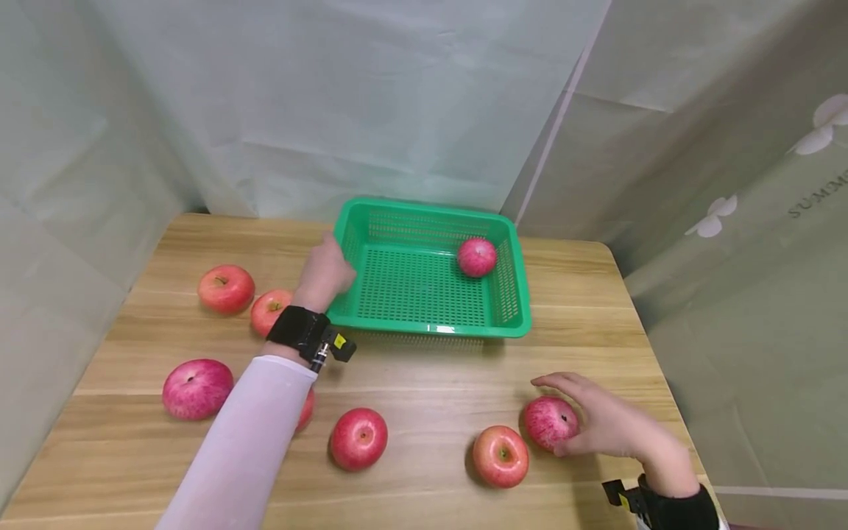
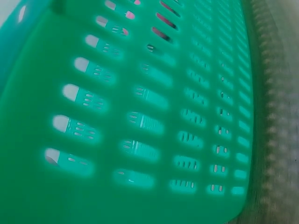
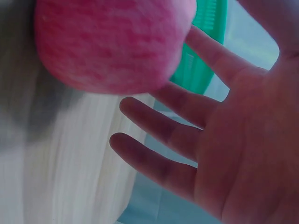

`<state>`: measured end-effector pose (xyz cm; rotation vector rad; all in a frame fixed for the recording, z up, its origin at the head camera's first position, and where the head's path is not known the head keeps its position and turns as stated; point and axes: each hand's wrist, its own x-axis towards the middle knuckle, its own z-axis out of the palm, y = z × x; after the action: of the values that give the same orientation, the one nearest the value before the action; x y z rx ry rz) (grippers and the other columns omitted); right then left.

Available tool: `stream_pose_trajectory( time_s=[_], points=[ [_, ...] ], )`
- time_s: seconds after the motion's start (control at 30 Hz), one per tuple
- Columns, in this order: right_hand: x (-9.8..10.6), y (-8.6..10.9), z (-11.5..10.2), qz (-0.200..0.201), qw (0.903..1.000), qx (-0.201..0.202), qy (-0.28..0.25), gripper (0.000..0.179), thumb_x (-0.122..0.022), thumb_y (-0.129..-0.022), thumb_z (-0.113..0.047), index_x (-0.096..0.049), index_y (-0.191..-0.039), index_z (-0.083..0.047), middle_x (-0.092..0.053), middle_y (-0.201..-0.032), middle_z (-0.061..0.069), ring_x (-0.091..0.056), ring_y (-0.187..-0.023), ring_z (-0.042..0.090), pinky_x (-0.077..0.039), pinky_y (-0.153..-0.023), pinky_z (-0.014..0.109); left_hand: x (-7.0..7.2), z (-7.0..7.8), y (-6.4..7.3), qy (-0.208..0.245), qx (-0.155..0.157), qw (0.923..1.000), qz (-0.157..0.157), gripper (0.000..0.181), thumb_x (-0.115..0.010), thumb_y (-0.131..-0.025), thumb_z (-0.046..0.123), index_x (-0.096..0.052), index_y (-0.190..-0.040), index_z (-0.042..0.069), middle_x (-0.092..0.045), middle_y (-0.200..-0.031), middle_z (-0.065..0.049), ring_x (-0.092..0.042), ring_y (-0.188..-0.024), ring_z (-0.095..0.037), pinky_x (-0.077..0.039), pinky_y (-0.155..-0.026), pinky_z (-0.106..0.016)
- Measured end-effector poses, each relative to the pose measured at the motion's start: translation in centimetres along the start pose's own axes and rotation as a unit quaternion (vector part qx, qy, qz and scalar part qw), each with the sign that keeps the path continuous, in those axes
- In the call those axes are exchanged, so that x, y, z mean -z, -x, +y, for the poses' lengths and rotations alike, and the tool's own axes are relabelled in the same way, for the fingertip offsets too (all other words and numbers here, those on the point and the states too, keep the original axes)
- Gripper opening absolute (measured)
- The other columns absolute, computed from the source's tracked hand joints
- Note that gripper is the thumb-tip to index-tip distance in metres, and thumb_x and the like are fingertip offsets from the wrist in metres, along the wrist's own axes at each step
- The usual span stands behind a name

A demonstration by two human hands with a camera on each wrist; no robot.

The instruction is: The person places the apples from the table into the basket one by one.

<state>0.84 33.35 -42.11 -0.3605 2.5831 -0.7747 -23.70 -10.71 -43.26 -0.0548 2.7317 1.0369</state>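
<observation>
At the back of the table stands a green plastic basket [image 1: 424, 326] with slotted walls. One dark pink apple [image 1: 477, 257] lies inside it, toward the right. My left hand [image 1: 324, 274] grips the basket's left rim; the left wrist view shows only the slotted basket wall [image 2: 117, 116] close up, without the fingers. At the front right, my right hand [image 1: 606, 421] is spread around a streaked pink apple [image 1: 551, 422]. In the right wrist view the fingers [image 3: 154, 158] are mostly straight beside that apple [image 3: 112, 42], and no firm hold shows.
A red-yellow apple [image 1: 500, 456] sits just left of the right hand's apple, and a red apple [image 1: 359, 439] lies front centre. On the left are a red apple [image 1: 227, 288], another [image 1: 268, 311] by the left wrist, a pink apple [image 1: 197, 389], and one [image 1: 306, 409] partly behind the sleeve.
</observation>
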Motion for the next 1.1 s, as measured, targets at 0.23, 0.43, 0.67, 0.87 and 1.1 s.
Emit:
stream_pose_trajectory(
  time_s=[0.23,0.43,0.67,0.87,1.1],
  points=[
    [-0.9,-0.1,0.1,-0.021,0.9998,0.007,-0.003,0.094,-0.098,-0.067,-0.015,-0.058,-0.152,-0.022,-0.054,-0.150,0.011,-0.059,-0.125,0.033,-0.056,-0.091,0.044,-0.2,0.1,-0.1,-0.001,-0.006,1.0000,0.003,0.086,-0.057,-0.093,-0.001,-0.009,-0.163,-0.012,-0.052,-0.135,-0.041,-0.059,-0.118,-0.049,-0.053,-0.098,-0.062],
    [-1.4,-0.3,0.2,-0.015,0.9997,0.020,0.005,0.104,-0.099,-0.064,-0.010,-0.052,-0.155,-0.024,-0.053,-0.149,0.013,-0.061,-0.124,0.031,-0.057,-0.092,0.045,0.0,0.2,0.0,-0.005,-0.006,1.0000,0.003,0.084,-0.057,-0.094,0.000,-0.010,-0.162,-0.012,-0.054,-0.131,-0.039,-0.059,-0.114,-0.048,-0.054,-0.096,-0.061],
    [-1.8,-0.6,0.2,-0.018,0.9992,0.034,0.012,0.088,-0.099,-0.064,-0.013,-0.060,-0.142,-0.023,-0.053,-0.142,0.011,-0.062,-0.114,0.026,-0.058,-0.087,0.041,0.1,0.0,0.1,-0.015,-0.014,0.9998,0.004,0.086,-0.057,-0.093,0.000,-0.007,-0.163,-0.014,-0.055,-0.128,-0.041,-0.061,-0.112,-0.049,-0.055,-0.095,-0.061],
    [-2.1,-0.6,0.2,-0.009,0.9992,0.029,0.026,0.071,-0.097,-0.070,-0.012,-0.064,-0.132,-0.024,-0.056,-0.135,0.006,-0.062,-0.112,0.025,-0.059,-0.087,0.041,0.2,-0.1,0.3,-0.007,-0.011,0.9999,-0.001,0.086,-0.057,-0.093,-0.002,-0.008,-0.162,-0.014,-0.054,-0.131,-0.041,-0.060,-0.115,-0.050,-0.055,-0.096,-0.061],
    [-2.5,-0.6,0.1,-0.006,0.9993,0.020,0.032,0.073,-0.094,-0.069,-0.006,-0.065,-0.134,-0.023,-0.057,-0.133,0.008,-0.062,-0.110,0.024,-0.059,-0.086,0.045,0.3,0.1,0.2,-0.011,-0.008,0.9999,-0.001,0.084,-0.054,-0.095,0.000,-0.006,-0.163,-0.014,-0.053,-0.133,-0.041,-0.059,-0.115,-0.049,-0.054,-0.095,-0.061]
  ],
)
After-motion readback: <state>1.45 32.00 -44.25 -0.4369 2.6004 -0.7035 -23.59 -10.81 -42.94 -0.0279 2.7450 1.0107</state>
